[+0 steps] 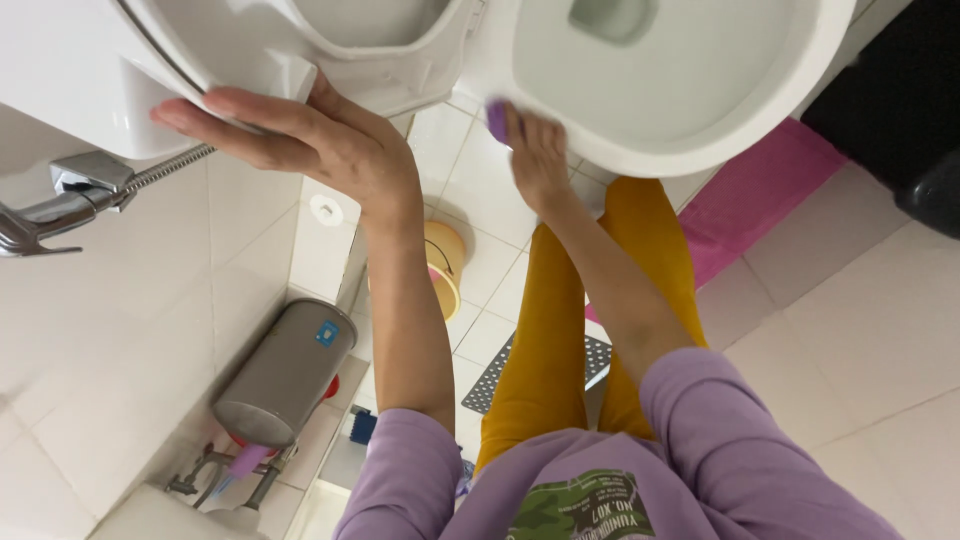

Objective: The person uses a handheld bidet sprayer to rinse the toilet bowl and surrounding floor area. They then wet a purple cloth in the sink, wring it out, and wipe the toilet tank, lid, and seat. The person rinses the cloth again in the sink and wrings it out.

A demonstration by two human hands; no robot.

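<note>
- My right hand (pixel 538 150) closes its fingers round a small purple cleaning pad (pixel 496 120), pressing it against the outer rim of the white ceramic toilet bowl (pixel 700 120), at the rim's near-left edge beside the hinge.
- My left hand (pixel 300 135) lies flat, fingers stretched and gripping nothing, its palm propping up the raised white plastic toilet seat and lid (pixel 330 60), which stands just left of the bowl.
- As far as the view shows, the bowl's inner surface looks clean and pale, with water at the bottom; the pad is at work on one short stretch of the outer rim, and I judge that the rest of the rim and the underside of the seat are yet to be wiped. No foam or streaks can be made out.
- Left of the bowl, a chrome spray hose with its wall fitting (pixel 90 185) runs along the white tiled wall.
- Below the bowl, on the white tiled floor (pixel 850 330), stand a small yellow plastic bucket (pixel 445 265) and, farther off, a grey cylindrical metal bin (pixel 285 375); a perforated dark drain mat (pixel 500 375) lies behind my mustard-yellow trouser legs.
- Right of the bowl, a pink floor mat (pixel 760 190) lies touching its base.
</note>
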